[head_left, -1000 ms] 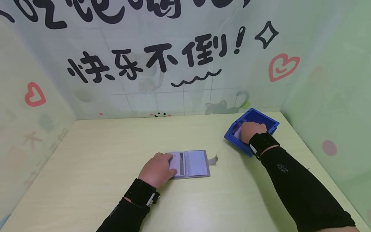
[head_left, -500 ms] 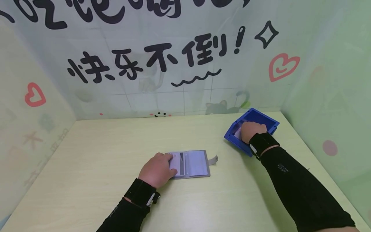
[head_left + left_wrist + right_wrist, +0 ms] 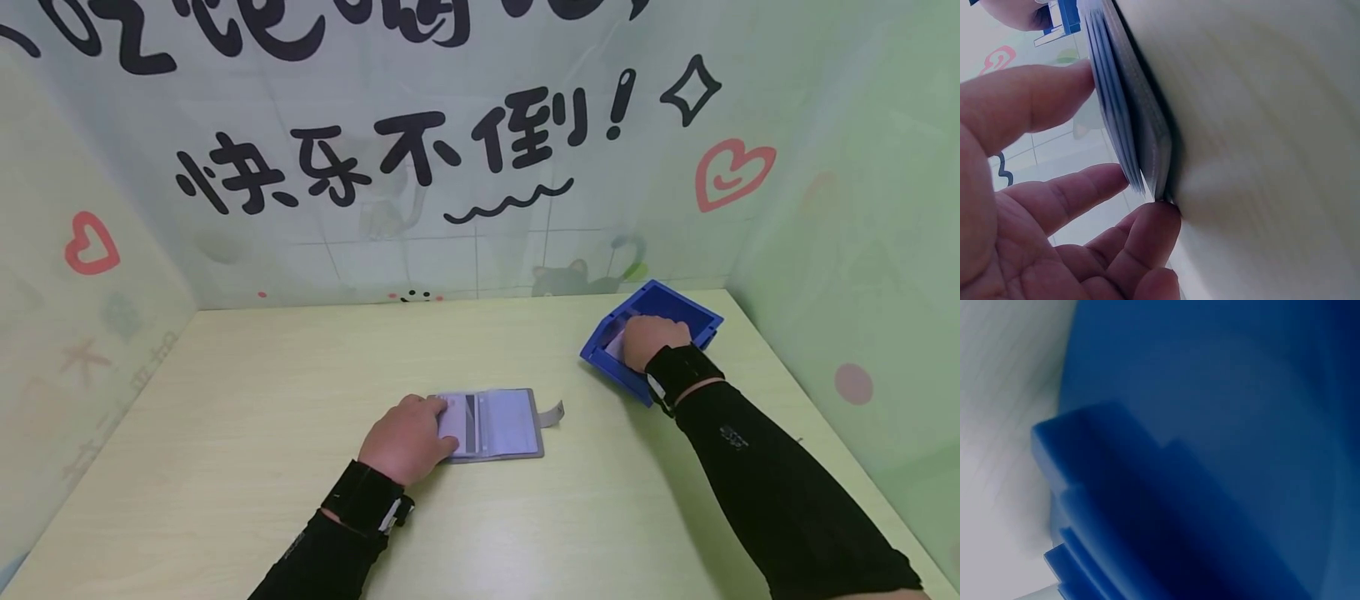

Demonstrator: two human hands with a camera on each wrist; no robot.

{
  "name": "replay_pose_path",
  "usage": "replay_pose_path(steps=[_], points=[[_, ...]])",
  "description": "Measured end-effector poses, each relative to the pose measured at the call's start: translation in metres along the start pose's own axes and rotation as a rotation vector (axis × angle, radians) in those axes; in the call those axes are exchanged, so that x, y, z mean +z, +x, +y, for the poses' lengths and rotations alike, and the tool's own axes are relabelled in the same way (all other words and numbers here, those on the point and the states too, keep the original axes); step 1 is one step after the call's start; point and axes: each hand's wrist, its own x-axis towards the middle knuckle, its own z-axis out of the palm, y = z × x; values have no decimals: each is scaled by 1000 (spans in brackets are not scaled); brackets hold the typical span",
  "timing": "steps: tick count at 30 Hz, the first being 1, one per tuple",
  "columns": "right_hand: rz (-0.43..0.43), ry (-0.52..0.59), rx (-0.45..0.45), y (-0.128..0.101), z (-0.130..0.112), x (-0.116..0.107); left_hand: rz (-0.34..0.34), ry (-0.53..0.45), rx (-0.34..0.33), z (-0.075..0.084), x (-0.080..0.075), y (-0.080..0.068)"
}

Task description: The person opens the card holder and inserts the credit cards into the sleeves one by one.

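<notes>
A small card holder [image 3: 513, 423] lies open on the table in the head view, with pale lilac sleeves, a grey cover and a strap sticking out on its right. My left hand [image 3: 408, 440] rests at its left side, thumb and index finger on the sleeves. In the left wrist view, the thumb [image 3: 1054, 97] touches the stacked sleeves [image 3: 1113, 103], and the other fingers meet the edge. My right hand [image 3: 654, 340] reaches down into a blue plastic bin [image 3: 693, 310], beside something pale lilac [image 3: 616, 345]. Its fingertips are hidden, so I cannot tell what they hold.
The bin stands tilted at the back right of the light wooden table [image 3: 300, 375], near the printed back wall [image 3: 480, 258] and the right-hand wall [image 3: 862, 292]. Blue plastic fills most of the right wrist view, close to the camera.
</notes>
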Motion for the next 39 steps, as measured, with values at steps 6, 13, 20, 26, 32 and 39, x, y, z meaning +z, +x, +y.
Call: replay_pose_path(steps=[6,13,20,26,32,39], points=[[-9,10,-10,3,1,1,3,2,2,0,0,0],[-8,42,-16,7,4,2,8,2,6,0,0,0],[-17,40,-18,5,5,0,5,0,0,2,-1,-1],[-1,25,-27,2,4,0,8,14,2,2,-2,0],[-11,33,-23,4,3,0,16,37,9,1,-2,0],[-31,58,1,9,7,5,20,41,2,1,-1,-1]])
